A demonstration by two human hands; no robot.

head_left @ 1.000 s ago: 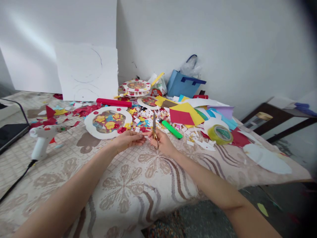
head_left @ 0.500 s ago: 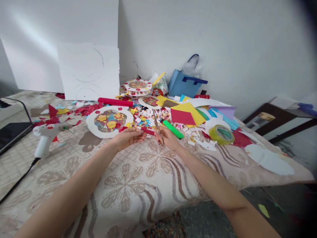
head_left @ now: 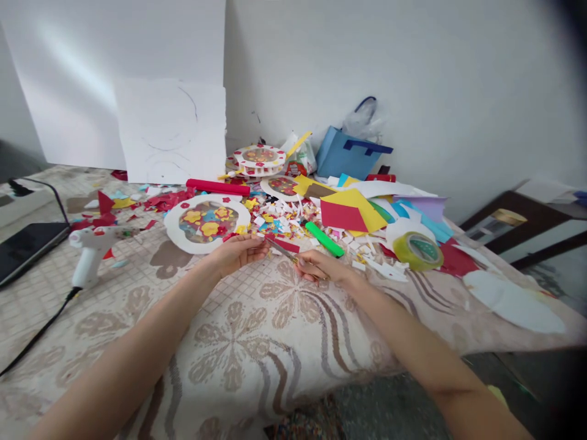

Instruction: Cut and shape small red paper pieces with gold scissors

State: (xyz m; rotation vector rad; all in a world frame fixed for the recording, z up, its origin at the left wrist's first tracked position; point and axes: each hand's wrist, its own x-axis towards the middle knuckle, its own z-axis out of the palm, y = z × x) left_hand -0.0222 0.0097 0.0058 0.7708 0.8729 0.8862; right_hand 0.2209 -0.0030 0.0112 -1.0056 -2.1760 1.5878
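Note:
My right hand [head_left: 318, 267] grips a pair of scissors [head_left: 283, 249] by the handles. Their blades point left and reach the fingertips of my left hand [head_left: 241, 253]. That left hand is closed in a pinch; whatever sits between its fingers is too small to make out. Just behind the blades lies a red strip [head_left: 290, 245]. A green utility-knife-like stick [head_left: 324, 239] rests beyond my right hand. To the left of my left hand is a white ring-shaped panel [head_left: 177, 239] with yellow and red paper flowers on its clear middle.
A white glue gun [head_left: 87, 260] with a black cord stands at left, near a dark tablet-like device [head_left: 32, 247]. Paper scraps cover the table's middle. A roll of yellow tape [head_left: 418, 250], coloured sheets [head_left: 342, 215] and a blue bag [head_left: 351, 156] are to the right.
My right hand has turned the scissors from pointing upward to pointing left, bringing the blades to my left fingertips. The view has shifted slightly.

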